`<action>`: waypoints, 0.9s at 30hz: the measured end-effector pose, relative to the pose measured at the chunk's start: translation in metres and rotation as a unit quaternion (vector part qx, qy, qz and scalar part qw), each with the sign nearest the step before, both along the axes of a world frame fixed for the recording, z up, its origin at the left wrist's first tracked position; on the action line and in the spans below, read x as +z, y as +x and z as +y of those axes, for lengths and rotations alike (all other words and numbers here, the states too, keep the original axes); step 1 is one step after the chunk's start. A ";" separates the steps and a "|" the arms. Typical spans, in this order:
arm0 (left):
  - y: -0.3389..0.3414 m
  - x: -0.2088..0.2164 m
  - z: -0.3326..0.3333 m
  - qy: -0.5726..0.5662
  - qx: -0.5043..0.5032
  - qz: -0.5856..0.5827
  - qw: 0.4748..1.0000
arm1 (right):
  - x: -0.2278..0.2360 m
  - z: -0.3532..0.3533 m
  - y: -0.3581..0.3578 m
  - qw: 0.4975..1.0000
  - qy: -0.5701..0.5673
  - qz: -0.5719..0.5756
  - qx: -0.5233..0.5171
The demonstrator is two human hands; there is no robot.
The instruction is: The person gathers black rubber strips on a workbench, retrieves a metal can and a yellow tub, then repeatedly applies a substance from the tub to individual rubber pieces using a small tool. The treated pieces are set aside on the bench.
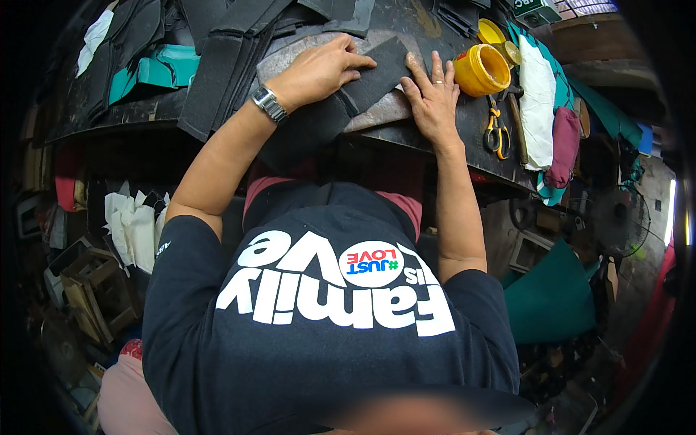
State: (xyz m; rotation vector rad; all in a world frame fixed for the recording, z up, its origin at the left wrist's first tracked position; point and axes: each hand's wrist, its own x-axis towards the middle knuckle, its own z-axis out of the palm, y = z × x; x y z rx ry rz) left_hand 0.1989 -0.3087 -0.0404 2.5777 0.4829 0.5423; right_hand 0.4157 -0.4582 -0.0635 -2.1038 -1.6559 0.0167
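A dark, flat sheet piece point(377, 72) lies on a worn grey slab point(388, 110) at the table's near edge. My left hand point(319, 71) is at its left side, fingers bent and thumb close to the index finger, gripping its edge. My right hand point(435, 98) rests with fingers spread at the piece's right edge, a ring on one finger. Another black sheet point(308, 127) hangs over the table edge below my left wrist. Just right of my right hand stands an open yellow tub point(482, 71), its inner wall smeared brown.
Orange-handled scissors point(496, 134) and a wooden-handled hammer point(518, 123) lie at the right, beside a white cloth point(536, 109) and a maroon roll point(562, 148). Stacked black sheets point(225, 72) and a green piece point(156, 69) cover the left. A fan point(620, 221) stands at the right.
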 end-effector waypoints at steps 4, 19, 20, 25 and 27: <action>-0.001 -0.001 0.001 -0.003 -0.004 -0.004 1.000 | -0.002 -0.010 -0.005 0.999 -0.002 -0.020 0.029; -0.009 0.016 0.008 0.056 -0.072 0.092 0.992 | 0.005 -0.014 -0.017 0.997 0.013 -0.035 0.073; -0.010 0.016 0.009 0.054 -0.076 0.095 0.991 | 0.006 -0.015 -0.021 0.996 0.014 -0.043 0.078; -0.012 0.013 0.007 0.068 -0.068 0.085 0.992 | 0.011 -0.027 -0.055 0.990 0.022 -0.109 0.082; -0.013 0.014 0.005 0.059 -0.061 0.087 0.993 | 0.012 -0.033 -0.073 0.990 0.010 -0.106 0.097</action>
